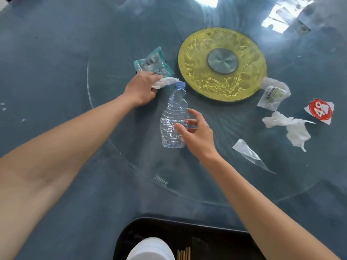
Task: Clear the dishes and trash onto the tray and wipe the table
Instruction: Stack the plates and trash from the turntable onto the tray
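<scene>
Head view shows the left hand [141,89] clenched on a crumpled white tissue [166,82], its fingertips also touching a teal snack wrapper [151,63] on the tabletop [56,53]. The right hand [195,134] is released, fingers spread, thumb touching the side of a crushed clear bottle [174,119] with a blue cap; no grip is closed on it yet. The bottle lies on the glass turntable [116,151], just beside the gold centre disc [222,63].

Remaining trash to the right: a clear packet [273,95], a red-printed wrapper [320,110], a white napkin [290,127] and a strip of clear film [247,152]. The black tray [131,233] sits at the near edge, holding a white cup [150,249] and chopsticks [184,255].

Recommendation: close the fingers round the bottle's ribbed middle, since the crushed walls may buckle, then lift it clear and carry it to the tray.
</scene>
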A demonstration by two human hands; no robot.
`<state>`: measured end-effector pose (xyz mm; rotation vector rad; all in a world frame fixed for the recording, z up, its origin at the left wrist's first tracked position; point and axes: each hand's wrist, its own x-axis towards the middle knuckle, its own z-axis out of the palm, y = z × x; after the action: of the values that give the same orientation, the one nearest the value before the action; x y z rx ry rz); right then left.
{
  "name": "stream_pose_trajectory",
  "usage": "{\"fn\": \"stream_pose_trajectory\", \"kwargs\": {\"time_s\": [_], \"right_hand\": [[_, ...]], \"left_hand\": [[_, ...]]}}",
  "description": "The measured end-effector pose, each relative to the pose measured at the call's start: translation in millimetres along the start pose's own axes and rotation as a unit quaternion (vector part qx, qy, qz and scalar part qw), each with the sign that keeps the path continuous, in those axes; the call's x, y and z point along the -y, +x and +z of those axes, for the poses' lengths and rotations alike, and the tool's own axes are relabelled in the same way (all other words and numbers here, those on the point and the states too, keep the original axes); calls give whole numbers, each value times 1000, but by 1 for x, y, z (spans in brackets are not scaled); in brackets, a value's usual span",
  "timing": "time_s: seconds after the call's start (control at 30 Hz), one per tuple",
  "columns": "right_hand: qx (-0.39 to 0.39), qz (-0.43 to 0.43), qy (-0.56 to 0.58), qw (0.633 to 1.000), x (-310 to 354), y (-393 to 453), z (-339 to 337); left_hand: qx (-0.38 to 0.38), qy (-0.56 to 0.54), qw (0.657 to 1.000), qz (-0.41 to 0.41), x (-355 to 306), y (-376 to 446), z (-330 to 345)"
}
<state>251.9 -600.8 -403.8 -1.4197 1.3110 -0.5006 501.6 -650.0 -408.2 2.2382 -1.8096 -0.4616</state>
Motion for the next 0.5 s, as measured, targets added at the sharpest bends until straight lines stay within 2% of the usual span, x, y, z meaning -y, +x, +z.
{"fn": "stream_pose_trajectory", "kwargs": {"time_s": [0.2,0.3,0.5], "right_hand": [[-1,9,6,1000,-2,-33,-7],[-6,16,10,1000,-7,-60,-16],[-19,22,8,1000,-13,-118,-42]], "left_hand": [[-52,16,995,-77,-11,-41,-9],[-83,-26,990,-109,-10,-62,-14],[-129,-74,984,-96,-21,-110,-29]]}}
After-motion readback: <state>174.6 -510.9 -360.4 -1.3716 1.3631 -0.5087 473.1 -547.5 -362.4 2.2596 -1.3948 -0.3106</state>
